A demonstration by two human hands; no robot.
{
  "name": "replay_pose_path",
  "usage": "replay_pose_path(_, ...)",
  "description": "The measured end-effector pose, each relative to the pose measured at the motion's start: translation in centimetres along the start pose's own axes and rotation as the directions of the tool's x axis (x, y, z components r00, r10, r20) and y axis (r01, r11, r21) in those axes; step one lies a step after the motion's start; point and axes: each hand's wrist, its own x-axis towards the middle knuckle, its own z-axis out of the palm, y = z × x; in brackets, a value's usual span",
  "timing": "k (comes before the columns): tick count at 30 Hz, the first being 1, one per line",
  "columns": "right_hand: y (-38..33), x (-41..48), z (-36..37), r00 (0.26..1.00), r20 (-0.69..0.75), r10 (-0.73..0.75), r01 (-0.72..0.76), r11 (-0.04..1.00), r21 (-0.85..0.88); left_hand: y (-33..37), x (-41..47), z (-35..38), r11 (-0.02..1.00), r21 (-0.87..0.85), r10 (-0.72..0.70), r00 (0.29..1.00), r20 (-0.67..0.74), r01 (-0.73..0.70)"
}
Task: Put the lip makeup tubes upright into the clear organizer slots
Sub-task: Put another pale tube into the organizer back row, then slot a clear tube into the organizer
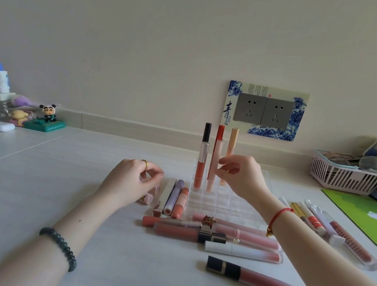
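The clear organizer (222,204) stands mid-table with several tubes upright in its far-left slots: a black-capped one (202,159), a red one (220,133), an orange one (233,139). My right hand (241,175) pinches a pale pink tube (214,168) that stands in a slot. My left hand (133,181) is curled on a small pink tube (147,196) lying left of the organizer. Loose tubes lie beside it (174,197), in front (217,235) and to the right (331,230). One black-capped tube (253,277) lies nearest me.
A pink slatted basket (346,176) and a green mat (367,218) sit at the right. Figurines (46,119), bottles and a white case (0,125) crowd the far left. A wall socket (264,111) is behind the organizer.
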Motion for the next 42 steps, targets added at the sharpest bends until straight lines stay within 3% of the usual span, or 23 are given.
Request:
replay_pose_path(8, 1.2, -3.1, -3.4, 0.999, 0.007, -0.044, 0.044, 0.999, -0.014, 0.0, 0.2, 1.2, 0.997, 0.069, -0.042, 0.999, 0.007, 0.042)
replay_pose_path(13, 3.6, -5.7, -6.6, 0.999, -0.037, -0.028, 0.030, 0.998, 0.056, 0.7, 2.4, 2.0, 0.959, 0.276, -0.091, 0.992, 0.084, 0.064)
replay_pose_path(17, 4.7, -6.5, -7.4, 0.998, -0.058, 0.020, -0.010, 0.987, 0.158, 1.6, 4.4, 2.8, 0.845, 0.534, -0.142, 0.977, 0.157, 0.037)
replay_pose_path(20, 4.8, -6.6, -7.5, 0.998, -0.060, 0.003, 0.007, 0.987, 0.163, 1.7, 5.2, 3.3, 0.789, 0.613, -0.232, 0.948, 0.220, 0.051)
replay_pose_path(26, 4.4, -6.7, -7.4, 0.998, -0.063, -0.026, 0.037, 0.985, 0.168, 2.4, 5.5, 3.6, 0.794, 0.602, -0.298, 0.917, 0.265, 0.084)
replay_pose_path(33, 4.3, -7.0, -7.4, 0.998, -0.062, -0.026, 0.036, 0.983, 0.178, 3.3, 5.3, 3.4, 0.812, 0.572, -0.272, 0.943, 0.192, 0.118)
replay_pose_path(42, 3.9, -7.3, -7.2, 0.998, -0.050, -0.044, 0.054, 0.977, 0.207, 5.0, 4.9, -1.7, 0.959, 0.256, -0.125, 0.992, -0.018, 0.125)
